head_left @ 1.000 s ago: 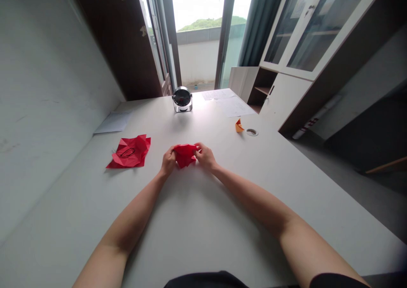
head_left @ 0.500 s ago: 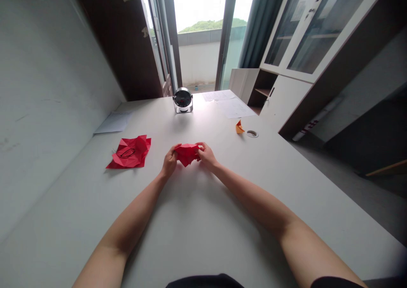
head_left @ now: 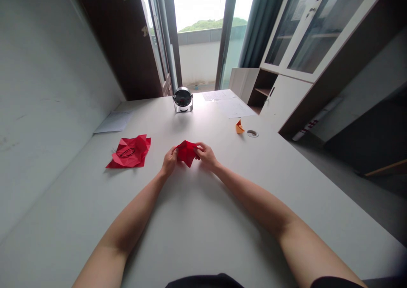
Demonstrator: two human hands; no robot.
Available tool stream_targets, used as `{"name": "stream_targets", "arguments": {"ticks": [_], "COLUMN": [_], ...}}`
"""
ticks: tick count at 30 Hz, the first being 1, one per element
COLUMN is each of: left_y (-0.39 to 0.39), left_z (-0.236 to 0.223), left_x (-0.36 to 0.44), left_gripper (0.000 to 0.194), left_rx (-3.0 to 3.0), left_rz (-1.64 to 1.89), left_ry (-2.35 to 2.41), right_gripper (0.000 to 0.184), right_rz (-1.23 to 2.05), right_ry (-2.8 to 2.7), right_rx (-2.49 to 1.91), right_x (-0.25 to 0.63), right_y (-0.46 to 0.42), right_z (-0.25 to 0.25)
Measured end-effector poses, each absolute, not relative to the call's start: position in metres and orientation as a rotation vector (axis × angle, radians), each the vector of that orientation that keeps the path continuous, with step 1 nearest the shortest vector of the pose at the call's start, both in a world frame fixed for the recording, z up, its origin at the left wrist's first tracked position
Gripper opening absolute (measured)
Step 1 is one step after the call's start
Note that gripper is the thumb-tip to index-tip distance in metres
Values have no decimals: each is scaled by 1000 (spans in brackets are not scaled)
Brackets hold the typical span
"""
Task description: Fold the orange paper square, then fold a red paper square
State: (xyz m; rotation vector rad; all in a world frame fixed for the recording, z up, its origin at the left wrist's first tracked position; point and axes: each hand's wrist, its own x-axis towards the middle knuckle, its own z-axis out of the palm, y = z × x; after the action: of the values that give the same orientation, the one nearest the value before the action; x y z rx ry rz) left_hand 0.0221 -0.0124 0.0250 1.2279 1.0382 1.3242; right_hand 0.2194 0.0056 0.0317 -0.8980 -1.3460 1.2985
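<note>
A small folded piece of red paper (head_left: 186,152) is held just above the white table (head_left: 203,220), between both my hands. My left hand (head_left: 169,162) pinches its left side with closed fingers. My right hand (head_left: 207,155) pinches its right side, fingers also closed. The paper is creased into a compact pointed shape, its lower tip pointing toward me.
A crumpled red sheet (head_left: 129,152) with a black hair tie on it lies to the left. A small orange folded paper (head_left: 239,127) and a round cable hole (head_left: 252,133) are at right. A small fan (head_left: 182,99) and white papers (head_left: 233,106) sit at the far end.
The red paper has been pressed narrower between my fingers and turned slightly, its lower tip now sharper. Both hands stay in nearly the same place.
</note>
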Motion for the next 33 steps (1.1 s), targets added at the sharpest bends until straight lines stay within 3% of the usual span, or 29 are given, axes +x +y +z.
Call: {"name": "stream_targets", "arguments": {"ticks": [11, 20, 28, 33], "left_y": [-12, -9, -9, -12], "left_z": [25, 26, 25, 29], "left_x": [17, 19, 16, 17], "left_gripper": [26, 36, 43, 42], "left_rx": [1186, 1213, 1225, 1242], "left_rz": [1363, 1394, 1376, 1335], "left_ry": [977, 972, 932, 954], "right_gripper": [22, 21, 35, 24], "right_rz": [1252, 1223, 1119, 1007], "right_ry": [-1300, -1299, -1481, -1585], "right_rx": [-870, -872, -871, -894], "right_x": [222, 225, 225, 225], "right_y": [11, 20, 15, 17], "right_z": [34, 22, 24, 18]}}
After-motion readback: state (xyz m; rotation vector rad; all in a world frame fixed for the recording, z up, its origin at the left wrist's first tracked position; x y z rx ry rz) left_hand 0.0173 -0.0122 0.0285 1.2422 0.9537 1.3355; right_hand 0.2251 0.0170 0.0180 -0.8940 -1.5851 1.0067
